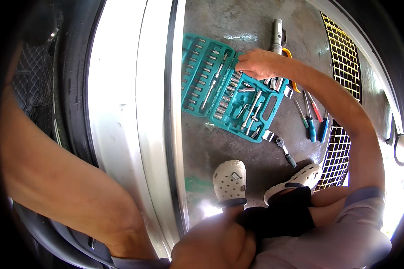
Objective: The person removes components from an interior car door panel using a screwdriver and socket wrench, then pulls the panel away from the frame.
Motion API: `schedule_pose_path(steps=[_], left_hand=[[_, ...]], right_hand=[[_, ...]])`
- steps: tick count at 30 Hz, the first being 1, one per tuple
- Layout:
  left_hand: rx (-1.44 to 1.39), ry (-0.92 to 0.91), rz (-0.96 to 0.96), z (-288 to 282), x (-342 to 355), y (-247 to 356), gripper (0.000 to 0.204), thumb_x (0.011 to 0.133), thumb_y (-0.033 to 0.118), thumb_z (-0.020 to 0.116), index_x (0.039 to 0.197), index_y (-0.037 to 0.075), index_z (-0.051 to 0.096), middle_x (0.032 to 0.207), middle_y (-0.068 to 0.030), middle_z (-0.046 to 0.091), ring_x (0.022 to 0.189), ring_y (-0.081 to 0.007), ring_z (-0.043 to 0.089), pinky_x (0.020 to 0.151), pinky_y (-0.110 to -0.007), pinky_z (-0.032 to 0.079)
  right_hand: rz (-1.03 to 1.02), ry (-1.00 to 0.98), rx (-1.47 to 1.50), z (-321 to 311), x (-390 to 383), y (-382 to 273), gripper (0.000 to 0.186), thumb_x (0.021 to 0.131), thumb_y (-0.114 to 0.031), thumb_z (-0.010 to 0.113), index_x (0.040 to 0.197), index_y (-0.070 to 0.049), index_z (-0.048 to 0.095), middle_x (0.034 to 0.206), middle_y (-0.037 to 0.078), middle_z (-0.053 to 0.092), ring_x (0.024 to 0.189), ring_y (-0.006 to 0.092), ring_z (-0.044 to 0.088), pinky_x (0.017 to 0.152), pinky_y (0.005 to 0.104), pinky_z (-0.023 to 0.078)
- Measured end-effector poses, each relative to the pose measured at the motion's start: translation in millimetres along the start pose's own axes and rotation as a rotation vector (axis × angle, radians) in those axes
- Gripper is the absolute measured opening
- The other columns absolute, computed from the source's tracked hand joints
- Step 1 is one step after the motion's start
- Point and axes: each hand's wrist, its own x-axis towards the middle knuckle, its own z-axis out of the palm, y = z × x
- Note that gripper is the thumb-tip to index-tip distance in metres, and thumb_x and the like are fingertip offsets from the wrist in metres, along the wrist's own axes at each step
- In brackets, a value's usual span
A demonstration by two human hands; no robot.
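My right hand (257, 63) reaches over the top of an open teal socket set case (267, 117). Its fingers are bent together in a pinch at the row of sockets beside the hinge; whatever they hold, if anything, is hidden. Below them lie chrome sockets (221, 110), with a sliding T-bar (251, 109) in its slot. Small bits and a driver handle fill the case's other half (197, 74). My left forearm (72, 179) stretches up along the left edge into the vehicle. There, dark shadow at the rim swallows the left hand.
A white door sill (126, 112) runs beside the case. On the concrete floor (251, 154) lie a ratchet (286, 152), several screwdrivers (311, 130), a grey flashlight-like cylinder (277, 36) and a yellow-handled tool (296, 86). A floor grate (341, 54) lies to the right, near my clogs (229, 181).
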Motion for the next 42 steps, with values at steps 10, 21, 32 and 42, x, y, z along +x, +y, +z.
schedule_pose_path(steps=[10, 21, 32, 42], left_hand=[[-0.039, 0.016, 0.017, -12, 11, 12, 0.028, 0.093, 0.027, 0.067, 0.106, 0.003, 0.072, 0.092, -0.0102, 0.066, 0.075, -0.0209, 0.054, 0.066, -0.034, 0.039], [-0.148, 0.162, 0.267, -52, 48, 55, 0.028, 0.094, 0.026, 0.067, 0.102, 0.000, 0.072, 0.084, -0.0075, 0.064, 0.064, -0.0139, 0.049, 0.056, -0.029, 0.033], [-0.170, 0.492, 0.771, -145, 95, 120, 0.030, 0.096, 0.025, 0.066, 0.095, -0.005, 0.072, 0.070, -0.0032, 0.061, 0.045, -0.0029, 0.040, 0.040, -0.021, 0.023], [0.141, 0.259, 0.878, -150, 100, 108, 0.038, 0.096, 0.039, 0.074, 0.090, 0.001, 0.077, 0.067, -0.0019, 0.067, 0.045, 0.0006, 0.040, 0.041, -0.018, 0.026]], right_hand=[[0.140, -0.018, 0.132, -10, 9, -15, 0.018, 0.093, -0.012, 0.064, 0.110, -0.009, 0.069, 0.093, 0.014, 0.066, 0.092, 0.0367, 0.067, 0.077, 0.0482, 0.054], [0.273, 0.008, 0.204, -16, 11, -15, 0.021, 0.087, -0.007, 0.063, 0.106, -0.005, 0.070, 0.089, 0.014, 0.068, 0.086, 0.0329, 0.069, 0.074, 0.0450, 0.054], [0.074, 0.972, 1.330, -123, 16, -124, 0.024, 0.094, 0.003, 0.070, 0.118, 0.002, 0.063, 0.099, 0.007, 0.072, 0.085, 0.0123, 0.069, 0.068, 0.0267, 0.057], [-0.120, 1.461, 0.980, -213, 24, -196, 0.025, 0.090, 0.010, 0.072, 0.113, 0.004, 0.065, 0.103, 0.007, 0.072, 0.092, 0.0121, 0.070, 0.083, 0.0262, 0.059]])
